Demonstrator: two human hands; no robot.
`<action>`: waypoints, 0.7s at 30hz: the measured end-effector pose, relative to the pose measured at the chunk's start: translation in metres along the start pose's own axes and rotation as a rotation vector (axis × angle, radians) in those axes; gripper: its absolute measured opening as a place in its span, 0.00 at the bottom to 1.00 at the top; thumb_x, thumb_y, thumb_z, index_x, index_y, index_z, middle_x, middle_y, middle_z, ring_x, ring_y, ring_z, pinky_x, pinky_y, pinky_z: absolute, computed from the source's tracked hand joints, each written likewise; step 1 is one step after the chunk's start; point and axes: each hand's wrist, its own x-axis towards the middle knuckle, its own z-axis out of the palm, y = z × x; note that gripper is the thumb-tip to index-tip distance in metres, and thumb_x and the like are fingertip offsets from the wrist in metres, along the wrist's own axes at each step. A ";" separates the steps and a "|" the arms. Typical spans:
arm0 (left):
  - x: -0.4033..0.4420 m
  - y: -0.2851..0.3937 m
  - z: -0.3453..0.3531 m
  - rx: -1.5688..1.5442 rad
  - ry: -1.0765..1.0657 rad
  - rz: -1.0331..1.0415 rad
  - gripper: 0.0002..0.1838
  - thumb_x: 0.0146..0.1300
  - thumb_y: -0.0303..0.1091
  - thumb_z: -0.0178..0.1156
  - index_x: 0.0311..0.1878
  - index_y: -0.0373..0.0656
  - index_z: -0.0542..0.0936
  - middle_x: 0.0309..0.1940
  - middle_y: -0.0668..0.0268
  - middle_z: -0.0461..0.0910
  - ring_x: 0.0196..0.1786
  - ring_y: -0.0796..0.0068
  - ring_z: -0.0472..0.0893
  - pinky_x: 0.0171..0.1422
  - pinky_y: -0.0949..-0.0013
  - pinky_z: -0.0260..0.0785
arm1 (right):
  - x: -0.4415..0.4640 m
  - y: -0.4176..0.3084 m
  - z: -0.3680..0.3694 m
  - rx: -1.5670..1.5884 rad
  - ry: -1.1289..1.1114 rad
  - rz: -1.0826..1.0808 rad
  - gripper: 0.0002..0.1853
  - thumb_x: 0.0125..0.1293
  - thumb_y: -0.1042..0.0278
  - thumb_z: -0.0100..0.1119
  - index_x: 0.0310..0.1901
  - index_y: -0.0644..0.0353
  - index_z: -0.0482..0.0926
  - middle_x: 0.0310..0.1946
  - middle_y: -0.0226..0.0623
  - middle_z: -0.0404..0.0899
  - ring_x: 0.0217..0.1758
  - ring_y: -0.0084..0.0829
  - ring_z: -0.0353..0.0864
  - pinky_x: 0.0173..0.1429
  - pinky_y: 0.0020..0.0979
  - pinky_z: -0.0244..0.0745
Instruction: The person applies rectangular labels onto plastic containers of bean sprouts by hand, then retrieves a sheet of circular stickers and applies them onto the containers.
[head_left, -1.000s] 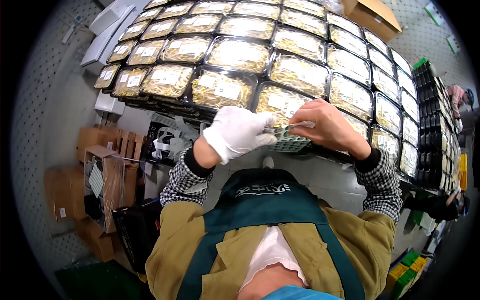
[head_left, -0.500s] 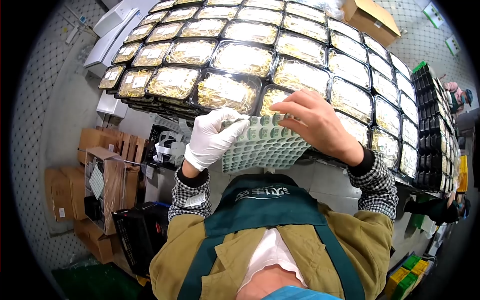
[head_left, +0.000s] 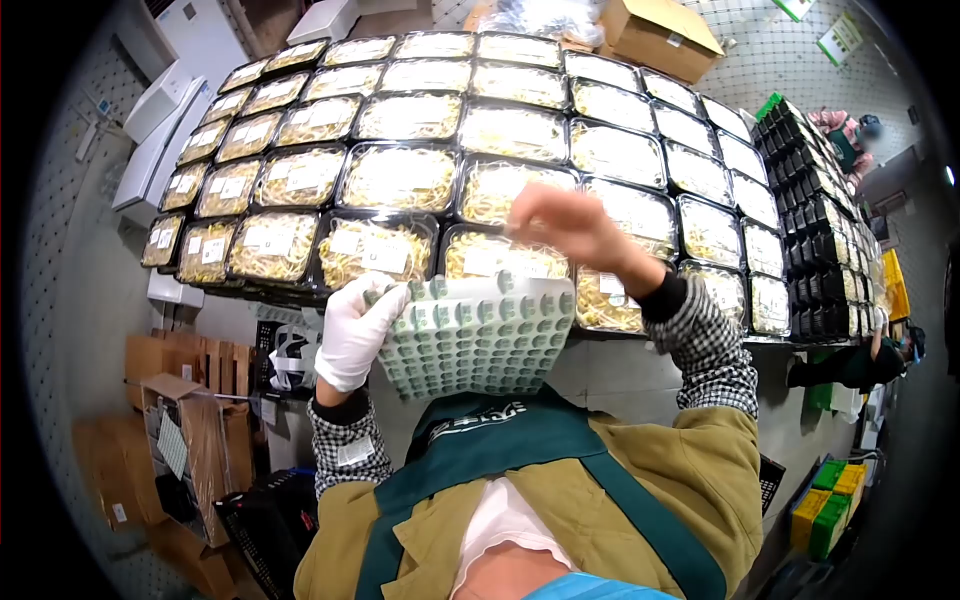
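My gloved left hand (head_left: 355, 332) pinches the upper left corner of a sheet of green oval stickers (head_left: 475, 340), which hangs in front of the near edge of the trays. Above and to the right of the sheet, my bare right hand (head_left: 570, 225) is over the packed trays; its fingers are blurred, so what they hold, if anything, is not clear. Just behind the sheet sits a black tray of sprouts (head_left: 505, 257) under clear film. Beside it, to the left, is another labelled sprout tray (head_left: 375, 252).
Rows of film-covered trays (head_left: 410, 120) fill the surface ahead. Stacked black trays (head_left: 815, 215) stand at the right, with a person (head_left: 845, 140) beyond. An open cardboard box (head_left: 660, 35) is at the back; more boxes (head_left: 190, 440) are at lower left.
The view has shifted, so the trays appear further left and lower. The sticker sheet has swung into full view in my left hand. My right hand has moved off the sheet over the trays.
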 end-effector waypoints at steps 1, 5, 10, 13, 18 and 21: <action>0.001 -0.001 -0.001 0.009 0.007 0.023 0.05 0.63 0.27 0.61 0.32 0.38 0.79 0.22 0.75 0.76 0.23 0.91 0.69 0.27 0.82 0.60 | 0.000 0.016 -0.029 0.095 0.244 0.163 0.09 0.66 0.75 0.57 0.47 0.59 0.79 0.39 0.30 0.79 0.43 0.22 0.77 0.49 0.26 0.74; -0.007 0.009 -0.005 -0.024 -0.014 -0.028 0.04 0.63 0.26 0.61 0.32 0.37 0.78 0.24 0.75 0.76 0.26 0.90 0.69 0.30 0.82 0.61 | 0.000 0.101 -0.180 -0.100 0.775 0.727 0.21 0.65 0.69 0.60 0.59 0.57 0.72 0.45 0.27 0.80 0.45 0.16 0.74 0.49 0.19 0.66; -0.007 0.010 -0.013 0.093 -0.042 0.040 0.05 0.61 0.26 0.62 0.32 0.35 0.79 0.25 0.73 0.78 0.27 0.88 0.71 0.31 0.80 0.63 | -0.006 0.212 -0.243 -0.544 0.952 0.799 0.27 0.56 0.72 0.65 0.57 0.67 0.71 0.42 0.34 0.84 0.48 0.26 0.80 0.53 0.26 0.73; -0.007 0.014 -0.014 0.051 -0.025 0.001 0.04 0.61 0.25 0.63 0.33 0.34 0.79 0.26 0.71 0.79 0.27 0.87 0.72 0.32 0.80 0.64 | 0.001 0.211 -0.226 -0.988 0.826 0.873 0.26 0.54 0.61 0.61 0.56 0.56 0.73 0.41 0.42 0.83 0.49 0.42 0.80 0.55 0.41 0.70; -0.010 0.013 -0.020 0.046 -0.041 0.034 0.06 0.61 0.27 0.63 0.37 0.34 0.78 0.31 0.66 0.83 0.32 0.83 0.79 0.38 0.78 0.71 | -0.001 0.194 -0.246 -1.303 0.712 0.772 0.23 0.53 0.63 0.61 0.53 0.52 0.75 0.49 0.43 0.73 0.51 0.43 0.76 0.54 0.42 0.70; -0.010 0.020 -0.014 -0.003 -0.016 -0.011 0.07 0.62 0.28 0.63 0.36 0.34 0.78 0.32 0.66 0.83 0.34 0.83 0.79 0.39 0.78 0.71 | 0.017 0.215 -0.283 -1.232 0.780 0.736 0.12 0.53 0.58 0.64 0.36 0.54 0.85 0.41 0.42 0.81 0.48 0.41 0.79 0.52 0.37 0.73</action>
